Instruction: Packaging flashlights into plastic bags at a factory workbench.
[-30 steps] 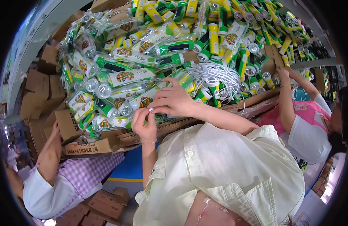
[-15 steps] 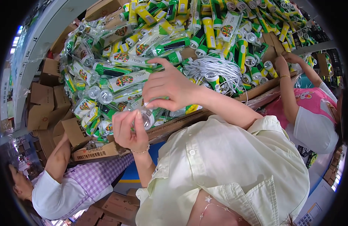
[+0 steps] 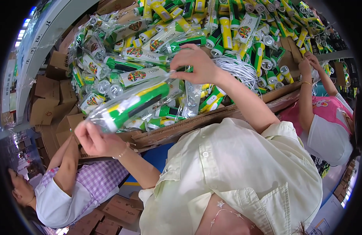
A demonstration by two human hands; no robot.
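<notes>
A green, yellow and white flashlight (image 3: 143, 102) in a clear plastic bag (image 3: 100, 113) is stretched slantwise between my hands, above the front of the pile. My left hand (image 3: 96, 140) is closed on the bag at its lower left end, beside the flashlight's head; the fingertips are partly blurred. At the upper right end, my right hand (image 3: 194, 65) pinches the bag between thumb and finger. Under and behind it lie more bagged flashlights (image 3: 143, 76), some with printed white cards. Near my right wrist rests a bundle of white cables (image 3: 238, 72).
Loose flashlights (image 3: 226, 33) heap up toward the back right. A cardboard edge (image 3: 212, 113) runs along the front of the pile. Open cartons (image 3: 45, 98) stand at left. One co-worker (image 3: 81, 188) is at left; another co-worker's hands (image 3: 309, 64) are at the right edge of the pile.
My hands have moved apart, the left down and leftward, the right slightly up and rightward. The bagged flashlight now spans the gap between them. The left co-worker's arm has shifted.
</notes>
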